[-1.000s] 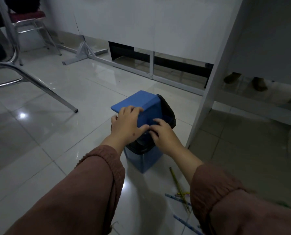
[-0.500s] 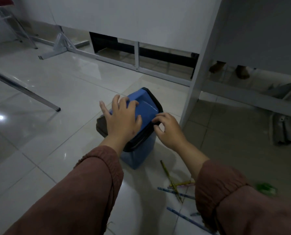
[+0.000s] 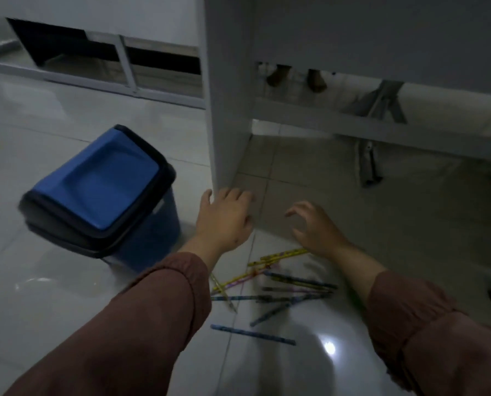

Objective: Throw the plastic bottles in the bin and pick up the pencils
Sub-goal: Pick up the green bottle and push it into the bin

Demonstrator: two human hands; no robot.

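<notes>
A blue bin [image 3: 150, 232] with a blue swing lid [image 3: 101, 184] in a black rim stands on the floor at the left, its lid down. Several pencils [image 3: 278, 284], yellow and dark blue, lie scattered on the tiles between my forearms. My left hand [image 3: 224, 218] hovers to the right of the bin, fingers spread and empty, near the foot of the white panel. My right hand [image 3: 315, 227] is further right, fingers curled apart and empty, just above the far end of the pencils. No plastic bottle is visible.
A white desk side panel [image 3: 227, 110] comes down to the floor just beyond my left hand. Under the desk runs a white crossbar [image 3: 381, 132], with a person's feet [image 3: 295, 77] behind it. A grey bracket [image 3: 367, 164] stands further right. The floor is glossy tile.
Both hands have left the bin lid and moved right toward the pencils. The lid has swung down. The view has shifted right and down, bringing the pencils to the middle.
</notes>
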